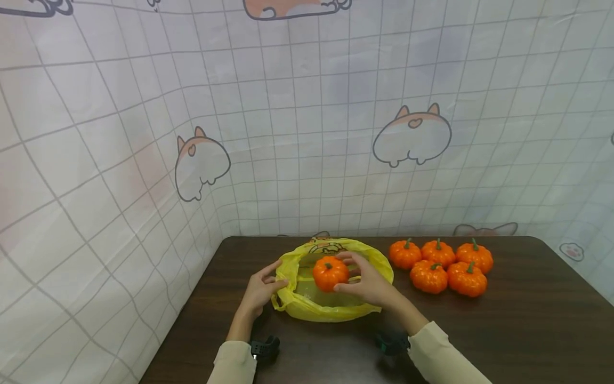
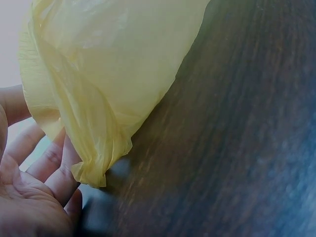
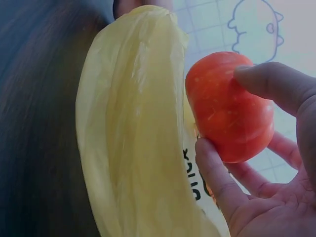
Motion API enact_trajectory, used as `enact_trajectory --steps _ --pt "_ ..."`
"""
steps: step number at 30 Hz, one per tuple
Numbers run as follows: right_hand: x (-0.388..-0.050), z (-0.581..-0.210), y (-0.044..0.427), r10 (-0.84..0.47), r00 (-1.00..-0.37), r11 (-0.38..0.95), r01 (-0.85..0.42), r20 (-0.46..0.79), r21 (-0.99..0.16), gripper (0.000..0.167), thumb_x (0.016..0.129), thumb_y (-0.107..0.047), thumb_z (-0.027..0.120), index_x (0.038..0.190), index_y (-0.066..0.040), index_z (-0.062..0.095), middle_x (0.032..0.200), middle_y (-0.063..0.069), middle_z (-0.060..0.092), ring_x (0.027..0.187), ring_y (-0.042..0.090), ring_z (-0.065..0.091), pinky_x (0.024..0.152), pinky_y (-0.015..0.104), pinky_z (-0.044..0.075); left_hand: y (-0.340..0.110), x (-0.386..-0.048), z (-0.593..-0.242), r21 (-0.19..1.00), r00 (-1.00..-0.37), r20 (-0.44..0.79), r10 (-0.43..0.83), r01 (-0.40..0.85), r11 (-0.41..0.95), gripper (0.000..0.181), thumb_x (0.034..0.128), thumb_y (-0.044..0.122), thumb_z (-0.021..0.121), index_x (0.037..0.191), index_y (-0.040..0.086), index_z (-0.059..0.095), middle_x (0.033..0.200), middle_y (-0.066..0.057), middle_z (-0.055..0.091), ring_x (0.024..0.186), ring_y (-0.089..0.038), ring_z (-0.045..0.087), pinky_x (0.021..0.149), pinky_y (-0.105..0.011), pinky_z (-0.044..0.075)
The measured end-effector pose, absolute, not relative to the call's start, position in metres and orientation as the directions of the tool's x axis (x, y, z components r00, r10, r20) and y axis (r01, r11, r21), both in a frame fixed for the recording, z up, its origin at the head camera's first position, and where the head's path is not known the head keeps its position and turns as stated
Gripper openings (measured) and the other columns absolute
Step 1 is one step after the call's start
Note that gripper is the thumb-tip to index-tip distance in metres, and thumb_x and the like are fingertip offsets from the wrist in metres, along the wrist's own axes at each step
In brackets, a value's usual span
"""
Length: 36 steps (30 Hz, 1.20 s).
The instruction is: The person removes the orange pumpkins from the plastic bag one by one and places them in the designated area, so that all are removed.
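A yellow plastic bag point(image 1: 307, 309) lies on the table with its mouth spread wide and facing up. At its left rim my left hand point(image 1: 261, 288) pinches the plastic, thumb over the edge. The left wrist view shows fingers point(image 2: 54, 165) behind a gathered fold of the bag point(image 2: 98, 128). My right hand point(image 1: 369, 282) holds a small orange pumpkin point(image 1: 331, 273) with a short green stem over the bag's opening. Up close, thumb and fingers point(image 3: 217, 173) grip the glossy pumpkin point(image 3: 229, 108) from opposite sides, beside the bag's outer wall point(image 3: 133, 123).
Several more orange pumpkins point(image 1: 429, 276) stand grouped on the dark wooden table point(image 1: 527, 320), right of the bag. A white grid-patterned cloth point(image 1: 307, 133) with cartoon animals hangs behind and to the left. Dark wrist devices point(image 1: 265, 348) are worn on both arms.
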State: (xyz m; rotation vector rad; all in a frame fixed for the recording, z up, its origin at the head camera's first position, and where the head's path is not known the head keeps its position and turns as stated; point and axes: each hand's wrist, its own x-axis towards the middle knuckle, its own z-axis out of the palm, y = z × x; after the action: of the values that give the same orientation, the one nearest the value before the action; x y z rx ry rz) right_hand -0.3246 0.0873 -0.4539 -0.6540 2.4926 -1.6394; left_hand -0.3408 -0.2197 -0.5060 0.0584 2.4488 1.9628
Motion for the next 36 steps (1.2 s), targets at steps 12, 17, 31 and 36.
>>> enact_trajectory --steps 12,17,31,36 --pt "-0.310 -0.449 0.116 -0.379 -0.910 0.312 -0.294 0.165 -0.904 0.068 0.087 -0.025 0.083 0.145 -0.021 0.047 0.149 0.022 0.043 0.122 0.037 0.059 0.091 0.044 0.058 -0.219 -0.341 -0.505 0.975 -0.999 0.017 0.031 0.023 0.221 0.059 0.0938 0.013 0.074 0.150 0.017 0.054 0.090 -0.005 0.076 0.082 -0.013 0.065 0.078 -0.032 0.053" --pt "-0.307 -0.448 0.129 -0.368 -0.911 0.341 -0.318 0.186 -0.884 0.067 0.087 -0.027 0.083 0.144 -0.023 0.048 0.148 0.021 0.043 0.122 0.037 0.057 0.095 0.045 0.056 -0.219 -0.340 -0.505 0.974 -1.000 0.013 0.029 0.019 0.224 0.059 0.0936 0.013 0.074 0.150 0.017 0.055 0.088 -0.005 0.075 0.082 -0.014 0.065 0.079 -0.032 0.053" --pt "-0.299 -0.453 0.162 -0.308 -0.931 0.300 -0.290 0.195 -0.909 0.068 0.089 -0.025 0.081 0.146 -0.019 0.044 0.148 0.021 0.045 0.120 0.037 0.061 0.087 0.038 0.059 -0.218 -0.340 -0.505 0.974 -1.000 0.010 0.026 0.015 0.226 0.060 0.0935 0.013 0.074 0.150 0.017 0.055 0.091 -0.007 0.075 0.084 -0.013 0.065 0.081 -0.033 0.054" --pt "-0.294 -0.454 0.173 -0.286 -0.936 0.309 -0.291 0.204 -0.905 0.069 0.089 -0.023 0.081 0.146 -0.017 0.043 0.146 0.022 0.048 0.121 0.037 0.061 0.089 0.036 0.058 -0.219 -0.340 -0.505 0.974 -1.000 0.005 0.025 0.011 0.228 0.060 0.0931 0.014 0.074 0.150 0.018 0.055 0.090 -0.005 0.074 0.082 -0.013 0.063 0.079 -0.033 0.053"
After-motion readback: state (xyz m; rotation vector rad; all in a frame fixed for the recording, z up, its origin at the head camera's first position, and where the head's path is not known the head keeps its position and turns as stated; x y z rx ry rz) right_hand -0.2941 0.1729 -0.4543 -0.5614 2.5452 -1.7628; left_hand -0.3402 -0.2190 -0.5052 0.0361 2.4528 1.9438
